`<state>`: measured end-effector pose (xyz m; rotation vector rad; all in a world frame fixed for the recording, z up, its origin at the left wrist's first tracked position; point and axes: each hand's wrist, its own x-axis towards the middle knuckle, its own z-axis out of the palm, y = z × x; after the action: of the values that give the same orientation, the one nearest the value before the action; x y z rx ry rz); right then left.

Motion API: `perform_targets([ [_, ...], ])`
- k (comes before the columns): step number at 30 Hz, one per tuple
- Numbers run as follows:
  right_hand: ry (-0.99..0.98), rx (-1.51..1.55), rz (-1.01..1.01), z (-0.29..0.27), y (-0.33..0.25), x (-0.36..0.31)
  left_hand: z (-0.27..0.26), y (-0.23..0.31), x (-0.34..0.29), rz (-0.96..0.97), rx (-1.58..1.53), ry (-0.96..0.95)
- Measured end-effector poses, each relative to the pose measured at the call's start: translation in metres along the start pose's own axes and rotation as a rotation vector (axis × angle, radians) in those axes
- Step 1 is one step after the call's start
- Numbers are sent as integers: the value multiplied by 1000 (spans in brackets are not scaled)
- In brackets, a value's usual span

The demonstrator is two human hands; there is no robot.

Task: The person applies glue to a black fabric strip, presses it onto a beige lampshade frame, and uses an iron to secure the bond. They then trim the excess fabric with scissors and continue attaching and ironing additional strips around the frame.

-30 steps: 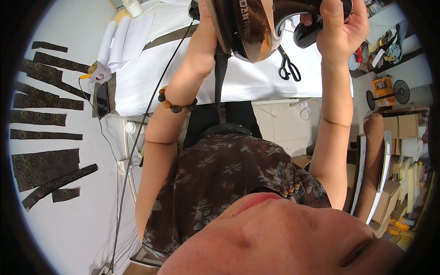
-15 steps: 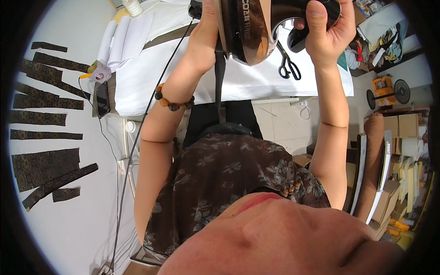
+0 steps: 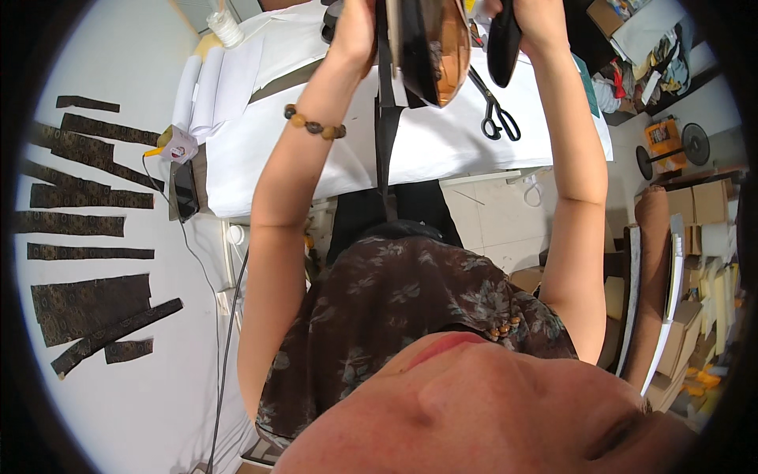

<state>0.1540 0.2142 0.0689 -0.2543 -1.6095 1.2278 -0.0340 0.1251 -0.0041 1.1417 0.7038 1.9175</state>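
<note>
A steam iron (image 3: 430,67) with a shiny bronze-and-black body is raised at the top of the view, partly cut off by the upper edge. My right hand (image 3: 541,25) is closed around its black handle (image 3: 504,49). On the iron's other side is my left hand (image 3: 352,35), beside a long dark strip (image 3: 385,126) that hangs down over the table's front edge. The left fingers are out of sight past the upper edge, so I cannot tell whether they grip the strip or the iron. Black-handled scissors (image 3: 499,118) lie on the white-covered table (image 3: 316,142) near my right wrist.
Rolled white paper (image 3: 201,91), a spool of white thread (image 3: 225,30) and a phone (image 3: 184,189) lie at the table's left. Patterned dark fabric pieces (image 3: 91,304) are on the left wall. A power cord (image 3: 229,340) runs past my left arm. Boxes (image 3: 709,201) crowd the right.
The iron has turned, showing a narrower side, and my right hand has moved up and left with it. My left hand has risen slightly. More of the dark strip shows.
</note>
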Motion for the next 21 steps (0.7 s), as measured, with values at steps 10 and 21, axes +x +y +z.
perform_targets([
  [10, -51, -79, 452, -15, 79, -9, -5, -10, 1, 137, 88, -240],
  [21, -111, 55, 483, -38, 77, 40, 0, -13, -2, -41, -69, -66],
])
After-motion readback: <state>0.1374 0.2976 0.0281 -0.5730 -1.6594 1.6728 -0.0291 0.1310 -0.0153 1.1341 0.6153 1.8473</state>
